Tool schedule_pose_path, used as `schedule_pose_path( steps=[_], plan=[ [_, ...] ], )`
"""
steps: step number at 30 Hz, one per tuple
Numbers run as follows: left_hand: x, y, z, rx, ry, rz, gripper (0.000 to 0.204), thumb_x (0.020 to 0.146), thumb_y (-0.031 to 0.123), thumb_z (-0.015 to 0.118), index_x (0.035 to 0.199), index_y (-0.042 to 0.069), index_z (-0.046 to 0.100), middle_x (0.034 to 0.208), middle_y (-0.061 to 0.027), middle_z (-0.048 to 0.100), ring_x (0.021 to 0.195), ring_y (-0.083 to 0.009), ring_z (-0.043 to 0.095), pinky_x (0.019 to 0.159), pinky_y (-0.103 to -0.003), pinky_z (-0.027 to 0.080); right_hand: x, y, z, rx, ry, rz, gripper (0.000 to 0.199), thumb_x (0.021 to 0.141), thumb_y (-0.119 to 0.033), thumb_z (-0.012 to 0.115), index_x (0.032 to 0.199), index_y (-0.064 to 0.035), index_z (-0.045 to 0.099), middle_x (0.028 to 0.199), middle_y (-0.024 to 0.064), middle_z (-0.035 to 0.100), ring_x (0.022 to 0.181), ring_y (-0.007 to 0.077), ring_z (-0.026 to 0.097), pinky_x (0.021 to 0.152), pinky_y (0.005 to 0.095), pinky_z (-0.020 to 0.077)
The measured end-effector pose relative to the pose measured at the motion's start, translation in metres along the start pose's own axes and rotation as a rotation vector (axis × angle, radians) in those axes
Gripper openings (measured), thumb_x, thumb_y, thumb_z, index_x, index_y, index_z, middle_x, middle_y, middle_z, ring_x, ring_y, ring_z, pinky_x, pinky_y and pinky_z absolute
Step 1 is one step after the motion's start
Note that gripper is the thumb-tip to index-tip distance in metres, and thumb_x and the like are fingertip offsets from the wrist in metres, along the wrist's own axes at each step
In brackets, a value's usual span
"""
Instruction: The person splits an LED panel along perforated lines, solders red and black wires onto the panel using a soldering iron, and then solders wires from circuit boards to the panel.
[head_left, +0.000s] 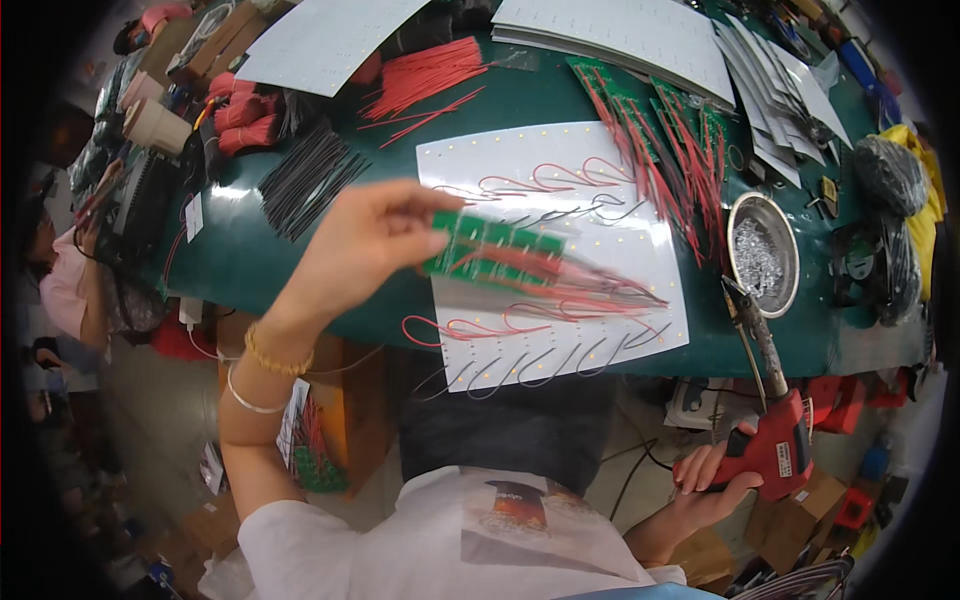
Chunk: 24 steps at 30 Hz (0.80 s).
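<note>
My left hand [375, 235] pinches the left end of a green circuit board [500, 250], slightly blurred, with red and black wires trailing to the right. Beneath the board lies a white panel [560, 350] dotted with small yellowish points and fitted with looped red and black wires. At the lower right, my right hand [710, 490] is wrapped round the handle of a red soldering gun [775, 445]. Its metal tip points up beside a round metal bowl [765, 255] holding shiny silvery bits.
Bundles of red wires [425, 75] and black wires [312, 180] lie on the green table [390, 280]. Several wired boards [650, 130] are heaped behind the panel. Stacked white panels [620, 45] stand at the back. A person in pink [70, 285] sits at the left.
</note>
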<state>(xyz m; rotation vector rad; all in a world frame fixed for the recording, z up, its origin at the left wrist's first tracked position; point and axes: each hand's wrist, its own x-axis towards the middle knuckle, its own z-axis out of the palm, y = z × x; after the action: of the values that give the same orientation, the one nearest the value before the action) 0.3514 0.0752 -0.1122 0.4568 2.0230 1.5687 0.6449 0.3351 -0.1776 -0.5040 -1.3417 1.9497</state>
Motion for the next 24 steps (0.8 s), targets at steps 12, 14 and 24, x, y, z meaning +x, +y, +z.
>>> schedule_pose_path(
  steps=[12,14,24],
  plan=[
    [-0.019,-0.04,-0.005,0.948,0.315,0.693,0.024,0.071,-0.003,0.061,0.095,0.002,0.063,0.094,-0.0084,0.059,0.086,-0.0269,0.055,0.073,-0.036,0.045,0.003,0.0,0.025,-0.045,-0.155,0.04,0.075,0.087,-0.057,0.046,0.124,0.007,0.033,0.047,0.0005,0.039,0.034,0.0107,0.036,0.034,0.0242,0.0348],
    [-0.022,-0.049,-0.011,1.066,0.225,0.763,0.026,0.07,-0.005,0.062,0.096,0.0,0.063,0.094,-0.0089,0.06,0.085,-0.0265,0.055,0.07,-0.035,0.046,0.003,0.0,0.026,-0.052,-0.158,0.043,0.075,0.087,-0.057,0.047,0.124,0.0071,0.033,0.048,0.0005,0.039,0.034,0.0107,0.037,0.034,0.0242,0.035],
    [-0.022,-0.035,-0.002,0.949,0.01,0.675,0.022,0.068,-0.005,0.06,0.09,0.0,0.057,0.085,-0.0115,0.057,0.078,-0.0274,0.056,0.07,-0.037,0.046,0.006,0.005,0.038,-0.04,-0.18,0.05,0.073,0.089,-0.054,0.046,0.126,0.0074,0.031,0.049,0.0011,0.04,0.035,0.0107,0.036,0.035,0.0238,0.0354]
  ],
)
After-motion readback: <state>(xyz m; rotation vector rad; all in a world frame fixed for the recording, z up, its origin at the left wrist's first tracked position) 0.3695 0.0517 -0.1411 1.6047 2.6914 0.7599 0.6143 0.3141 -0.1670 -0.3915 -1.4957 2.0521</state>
